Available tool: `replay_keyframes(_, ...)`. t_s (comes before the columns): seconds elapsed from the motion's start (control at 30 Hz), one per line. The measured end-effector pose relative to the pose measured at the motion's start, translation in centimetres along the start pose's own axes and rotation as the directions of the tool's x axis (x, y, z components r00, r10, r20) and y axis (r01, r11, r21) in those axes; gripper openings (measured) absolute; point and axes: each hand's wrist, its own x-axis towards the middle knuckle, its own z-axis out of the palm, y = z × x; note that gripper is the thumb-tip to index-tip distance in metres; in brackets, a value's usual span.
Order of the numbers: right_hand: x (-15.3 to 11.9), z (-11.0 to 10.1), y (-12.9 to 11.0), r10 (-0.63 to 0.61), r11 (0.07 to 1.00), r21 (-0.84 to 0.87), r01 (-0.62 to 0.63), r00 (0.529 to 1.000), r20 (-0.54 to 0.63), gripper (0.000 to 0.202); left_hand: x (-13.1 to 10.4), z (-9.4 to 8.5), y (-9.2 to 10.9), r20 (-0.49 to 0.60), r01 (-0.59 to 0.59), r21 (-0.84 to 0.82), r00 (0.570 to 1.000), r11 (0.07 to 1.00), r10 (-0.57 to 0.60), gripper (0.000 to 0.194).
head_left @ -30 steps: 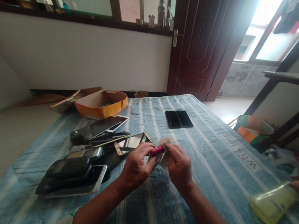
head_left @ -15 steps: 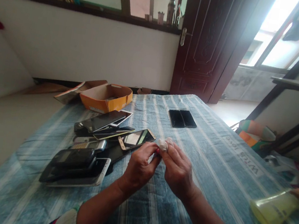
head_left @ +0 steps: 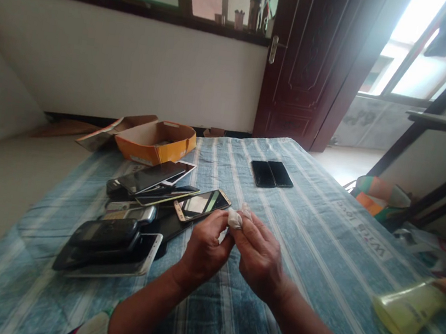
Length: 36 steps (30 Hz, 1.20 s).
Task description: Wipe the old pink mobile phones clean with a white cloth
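My right hand [head_left: 262, 255] is closed on a crumpled white tissue [head_left: 235, 219], which pokes out past the fingertips. Pressed close beside it, my left hand [head_left: 207, 245] has its thumb and fingers pinched together; whatever they hold is hidden. Both hands meet above the striped blue cloth [head_left: 225, 294]. Just beyond my left fingers lies a gold-framed phone [head_left: 203, 205], face up on a loose pile. In that pile are a black phone [head_left: 150, 178], a silver phone [head_left: 129, 212] and a white-edged phone [head_left: 148, 256] under a dark handset [head_left: 107, 236].
Two black phones [head_left: 272, 174] lie side by side farther back. An open orange cardboard box [head_left: 155, 146] stands at the back left. On the right a yellow translucent bottle [head_left: 410, 309] lies on its side. A dark red door [head_left: 304, 62] stands behind the table.
Both hands stay together, and the tissue has shifted slightly left, toward my left fingertips. A small red spot seen earlier between the hands is now hidden. The view has shifted slightly.
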Motion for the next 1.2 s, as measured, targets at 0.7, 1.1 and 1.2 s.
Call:
replay_keyframes(0.7, 0.1, -0.1, 0.6, 0.020, 1.000, -0.013, -0.020, 1.000, 0.014, 0.043, 0.1, 0.0, 0.3, 0.017, -0.001, 0.028, 1.000, 1.000, 0.001, 0.011)
replay_keyframes(1.1, -0.4, 0.9, 2.2, 0.604, 0.739, 0.404, -0.539, 0.796, -0.042, 0.033, 0.0, -0.1, 0.3, 0.035, 0.005, 0.093, 0.999, 0.996, -0.009, 0.011)
replay_keyframes(1.2, -0.2, 1.1, 1.4, 0.609, 0.694, 0.479, -0.537, 0.793, 0.008, 0.032, 0.0, -0.2, 0.2, 0.025, 0.019, 0.089, 0.999, 0.996, -0.021, 0.012)
